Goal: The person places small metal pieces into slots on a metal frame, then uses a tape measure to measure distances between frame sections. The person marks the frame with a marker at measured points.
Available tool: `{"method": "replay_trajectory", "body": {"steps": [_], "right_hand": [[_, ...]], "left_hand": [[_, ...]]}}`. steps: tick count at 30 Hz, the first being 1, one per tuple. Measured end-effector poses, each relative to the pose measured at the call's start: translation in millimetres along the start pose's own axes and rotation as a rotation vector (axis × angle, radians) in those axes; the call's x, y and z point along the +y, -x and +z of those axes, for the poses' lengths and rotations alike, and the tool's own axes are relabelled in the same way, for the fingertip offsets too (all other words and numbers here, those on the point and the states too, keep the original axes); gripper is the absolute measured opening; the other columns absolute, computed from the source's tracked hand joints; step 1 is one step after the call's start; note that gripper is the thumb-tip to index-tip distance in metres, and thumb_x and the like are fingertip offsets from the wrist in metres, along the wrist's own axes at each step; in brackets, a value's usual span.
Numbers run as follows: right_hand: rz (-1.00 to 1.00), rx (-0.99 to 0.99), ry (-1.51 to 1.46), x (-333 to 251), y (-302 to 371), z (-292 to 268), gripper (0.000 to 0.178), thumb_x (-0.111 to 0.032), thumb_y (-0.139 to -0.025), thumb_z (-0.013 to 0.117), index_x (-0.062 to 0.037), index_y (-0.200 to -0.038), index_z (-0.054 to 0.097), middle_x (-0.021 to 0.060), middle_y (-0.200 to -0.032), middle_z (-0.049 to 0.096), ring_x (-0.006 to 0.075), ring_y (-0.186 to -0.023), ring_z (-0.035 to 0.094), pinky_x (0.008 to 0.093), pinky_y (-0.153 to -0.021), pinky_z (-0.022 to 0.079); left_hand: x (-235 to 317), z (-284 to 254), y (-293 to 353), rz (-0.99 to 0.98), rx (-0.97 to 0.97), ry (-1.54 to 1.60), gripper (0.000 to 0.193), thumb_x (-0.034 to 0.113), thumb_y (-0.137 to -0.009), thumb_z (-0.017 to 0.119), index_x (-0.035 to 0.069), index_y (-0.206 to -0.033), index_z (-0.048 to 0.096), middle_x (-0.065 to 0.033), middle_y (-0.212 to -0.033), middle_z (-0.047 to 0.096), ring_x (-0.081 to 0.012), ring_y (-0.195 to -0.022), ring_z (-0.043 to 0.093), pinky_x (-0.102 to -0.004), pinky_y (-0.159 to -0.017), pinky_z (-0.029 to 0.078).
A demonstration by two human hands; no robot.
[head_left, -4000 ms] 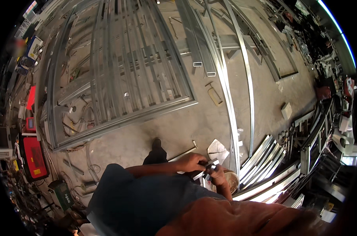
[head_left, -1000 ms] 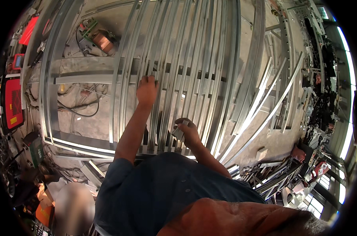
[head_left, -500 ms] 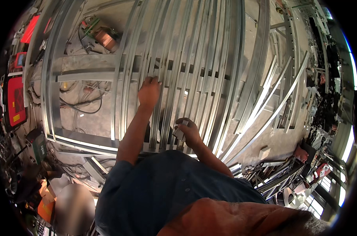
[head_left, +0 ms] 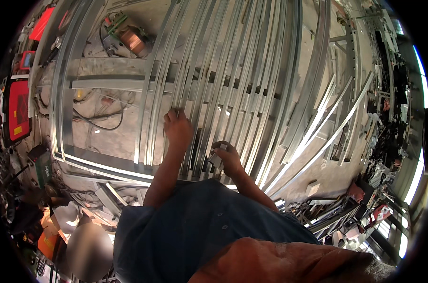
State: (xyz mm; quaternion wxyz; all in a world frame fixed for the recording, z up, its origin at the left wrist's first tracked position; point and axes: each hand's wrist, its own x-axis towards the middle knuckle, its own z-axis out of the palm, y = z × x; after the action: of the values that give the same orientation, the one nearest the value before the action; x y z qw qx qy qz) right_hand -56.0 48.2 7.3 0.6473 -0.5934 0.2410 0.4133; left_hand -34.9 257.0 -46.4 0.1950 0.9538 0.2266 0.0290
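Several long silvery metal bars [head_left: 208, 85] lie side by side in front of me, running away from my body across a larger metal frame [head_left: 107, 162]. My left hand [head_left: 178, 133] is closed, its fingers bent over one of the bars left of the middle. Whether a small piece is also under those fingertips is hidden. Close to my body, my right hand [head_left: 230, 160] grips a short grey metal block [head_left: 217, 159], apparently a cut piece of profile, just above the bars.
A copper-coloured wire spool [head_left: 133, 41] sits beyond the frame's crossbar [head_left: 114, 85]. Loose bright strips [head_left: 329, 122] slant at the right. A red machine [head_left: 19, 111] stands far left. Cables [head_left: 105, 127] lie on the floor inside the frame. Metal offcuts [head_left: 317, 207] are piled at the lower right.
My left hand has drawn back along the bars toward my body. My right hand keeps its hold on the short block, nearly in place. The view has shifted slightly.
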Motion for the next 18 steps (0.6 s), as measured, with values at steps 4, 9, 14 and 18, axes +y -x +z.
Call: {"method": "replay_trajectory", "body": {"steps": [4,9,14,18], "right_hand": [[-0.024,0.003,0.033,-3,4,1,0.038,-0.018,-0.086,0.066,0.0012,-0.118,0.062,0.0086,-0.093,0.067,0.0163,-0.089,0.061,0.0309,-0.077,0.048],[0.015,0.000,-0.004,-3,6,3,0.040,-0.019,-0.085,0.067,0.0016,-0.119,0.061,0.0096,-0.094,0.067,0.0168,-0.087,0.061,0.0308,-0.075,0.049],[0.025,-0.031,0.032,3,-3,10,0.029,-0.011,-0.089,0.061,0.0028,-0.114,0.060,0.0124,-0.097,0.064,0.0211,-0.088,0.064,0.0351,-0.075,0.056],[0.043,-0.030,0.046,-8,0,18,0.029,-0.011,-0.088,0.062,0.0031,-0.114,0.060,0.0131,-0.097,0.063,0.0212,-0.088,0.064,0.0349,-0.074,0.056]], "left_hand": [[0,13,3,-0.073,0.055,0.087,0.039,0.007,-0.079,0.064,0.004,-0.118,0.063,-0.0177,-0.124,0.052,-0.0396,-0.111,0.052,-0.0505,-0.088,0.047],[0,30,0,-0.165,0.146,0.141,0.035,0.003,-0.077,0.061,0.003,-0.111,0.067,-0.0193,-0.118,0.055,-0.0416,-0.106,0.052,-0.0499,-0.090,0.046],[-21,24,-10,-0.104,0.169,0.207,0.031,0.006,-0.077,0.064,0.005,-0.108,0.068,-0.0179,-0.112,0.058,-0.0402,-0.103,0.054,-0.0511,-0.089,0.045],[-35,3,-14,-0.079,0.136,0.103,0.031,0.012,-0.078,0.068,0.007,-0.108,0.065,-0.0159,-0.112,0.059,-0.0378,-0.104,0.055,-0.0509,-0.087,0.047]]}}
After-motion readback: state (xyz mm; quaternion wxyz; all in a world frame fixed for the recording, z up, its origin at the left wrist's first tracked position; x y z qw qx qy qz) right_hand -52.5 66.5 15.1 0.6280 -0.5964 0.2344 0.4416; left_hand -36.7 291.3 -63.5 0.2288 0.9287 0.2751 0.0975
